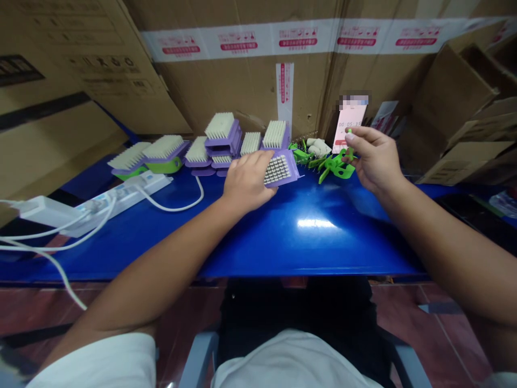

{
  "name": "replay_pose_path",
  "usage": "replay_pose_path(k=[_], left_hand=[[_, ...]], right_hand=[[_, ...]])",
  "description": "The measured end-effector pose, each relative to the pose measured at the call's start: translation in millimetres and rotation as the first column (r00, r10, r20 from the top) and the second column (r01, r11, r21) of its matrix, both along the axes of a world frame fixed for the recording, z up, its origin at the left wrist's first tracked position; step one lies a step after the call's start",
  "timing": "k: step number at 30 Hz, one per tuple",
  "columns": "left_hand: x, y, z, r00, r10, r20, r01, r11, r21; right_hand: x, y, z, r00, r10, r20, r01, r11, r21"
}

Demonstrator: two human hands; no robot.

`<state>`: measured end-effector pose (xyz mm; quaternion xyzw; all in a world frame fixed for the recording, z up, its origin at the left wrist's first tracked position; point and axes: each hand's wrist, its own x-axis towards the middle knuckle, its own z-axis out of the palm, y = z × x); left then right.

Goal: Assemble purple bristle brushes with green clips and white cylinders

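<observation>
My left hand (249,180) is closed over a purple brush base (286,167), its patterned face of pale tufts turned up and its right end showing past my fingers. It is held just above the blue table, in front of a group of purple brushes (277,134) with cream bristles, some of them stacked. My right hand (374,156) pinches a small green plastic piece (349,131) between thumb and fingers, most of it hidden. Below and left of that hand lies a pile of green plastic handles (337,166), with cream-coloured pieces (318,146) behind them.
A phone (349,121) showing a timer leans upright behind the green pile. Two brushes with green handles (165,152) stand at the left. A white power strip (117,202) with cables lies on the blue table (283,237). Cardboard boxes (238,81) wall off the back.
</observation>
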<state>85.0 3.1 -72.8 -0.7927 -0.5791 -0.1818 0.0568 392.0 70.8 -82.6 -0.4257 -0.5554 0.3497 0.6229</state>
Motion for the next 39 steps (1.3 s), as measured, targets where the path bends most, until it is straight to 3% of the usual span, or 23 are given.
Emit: replay_pose_path(k=[13,39], left_hand=[[-3.5,2.1,-4.1,0.999,-0.031,0.038,0.029,0.999,0.045],[-2.5,1.6,-4.4,0.998,-0.049,0.042,0.046,0.998,0.05]], right_hand=[[-0.9,-5.7,4.6,1.0,0.024,-0.02,-0.026,0.996,-0.083],[0.3,-5.8,6.5,0.998,0.067,-0.002,-0.067,0.993,-0.095]])
